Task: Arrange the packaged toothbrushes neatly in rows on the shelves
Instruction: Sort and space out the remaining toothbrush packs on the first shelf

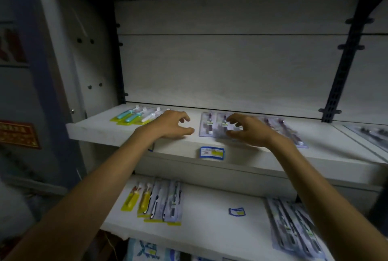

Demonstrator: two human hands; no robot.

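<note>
On the upper shelf [100, 132] lies a row of yellow-backed packs with teal and white toothbrushes [134, 115] at the left. A row of clear purple-tinted toothbrush packs [210, 124] lies in the middle. My left hand [171, 125] hovers between the two rows, fingers curled apart, holding nothing. My right hand [249, 129] is spread over the purple-tinted packs, fingers apart, and hides part of that row. On the lower shelf [210, 225] sit yellow and grey packs [155, 203] at the left and several grey packs [294, 229] at the right.
Blue-edged price labels sit on the upper shelf's front edge [212, 152] and on the lower shelf [236, 211]. A black upright bracket [344, 67] stands at the right. More packs [373, 135] lie on the neighbouring shelf to the right. Blue-patterned packages [147, 250] show below.
</note>
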